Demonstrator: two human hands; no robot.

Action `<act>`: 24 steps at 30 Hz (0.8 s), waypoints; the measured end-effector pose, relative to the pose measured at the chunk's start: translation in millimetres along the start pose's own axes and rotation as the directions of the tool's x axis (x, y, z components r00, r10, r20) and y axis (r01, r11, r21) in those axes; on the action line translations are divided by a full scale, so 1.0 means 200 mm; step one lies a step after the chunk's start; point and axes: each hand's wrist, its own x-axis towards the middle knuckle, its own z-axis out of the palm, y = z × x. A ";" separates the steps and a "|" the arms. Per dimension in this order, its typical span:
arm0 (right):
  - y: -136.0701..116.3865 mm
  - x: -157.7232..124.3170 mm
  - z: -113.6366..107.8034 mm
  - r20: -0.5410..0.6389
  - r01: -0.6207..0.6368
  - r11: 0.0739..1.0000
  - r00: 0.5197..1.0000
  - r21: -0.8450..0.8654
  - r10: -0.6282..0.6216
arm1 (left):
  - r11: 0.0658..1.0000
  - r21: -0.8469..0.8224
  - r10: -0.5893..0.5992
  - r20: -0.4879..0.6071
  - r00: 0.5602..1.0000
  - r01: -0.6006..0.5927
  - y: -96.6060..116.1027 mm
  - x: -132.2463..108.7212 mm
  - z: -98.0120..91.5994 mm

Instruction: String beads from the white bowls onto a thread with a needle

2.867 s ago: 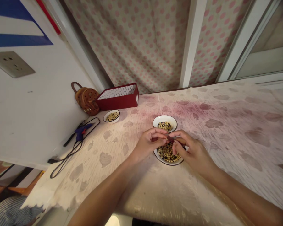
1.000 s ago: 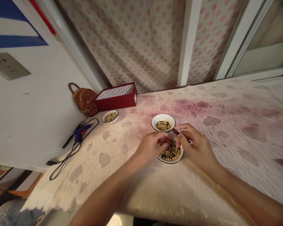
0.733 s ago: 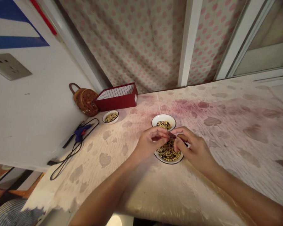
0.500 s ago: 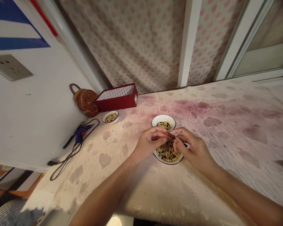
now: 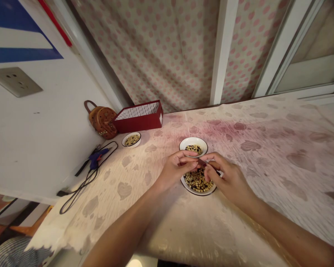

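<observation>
My left hand (image 5: 176,167) is closed in a pinch above the near bowl. Whatever sits between its fingertips is too small to make out. Facing it, my right hand (image 5: 225,174) grips a small knife-like tool (image 5: 202,162) with a flat brownish blade and a dark end, its tip close to the left fingertips. Below both hands is a white dark-rimmed bowl (image 5: 198,193) of yellowish and black seeds (image 5: 197,181), partly covered by the fingers. Just behind stands a second white bowl (image 5: 187,141) with fewer seeds of the same kind.
Further left is a smaller bowl (image 5: 131,139) of seeds. Behind it stand an open red box (image 5: 139,122) and a brown mini backpack (image 5: 102,120). A blue glue gun (image 5: 96,158) with a looped black cord lies by the wall. At lower left, part of a person in striped cloth (image 5: 12,252) shows.
Both hands stay over the near bowl with only slight finger movement. The brownish blade has shifted a little at the left fingertips. The whole view has moved slightly.
</observation>
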 end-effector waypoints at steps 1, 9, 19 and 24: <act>0.00 0.00 0.00 0.002 0.000 1.000 1.000 0.001 0.000 | 1.000 0.000 0.000 0.000 1.000 0.000 0.00 0.00 0.00; -0.01 0.01 0.00 0.006 0.008 1.000 1.000 0.012 -0.009 | 1.000 -0.019 -0.006 0.006 1.000 0.006 -0.01 0.00 0.00; 0.00 0.01 0.00 0.016 0.003 1.000 1.000 -0.028 -0.003 | 1.000 -0.029 -0.001 -0.009 1.000 0.000 -0.02 0.00 0.00; 0.00 0.01 0.00 0.008 0.002 0.999 1.000 -0.043 -0.001 | 1.000 -0.023 0.010 -0.017 1.000 -0.011 -0.02 0.00 0.00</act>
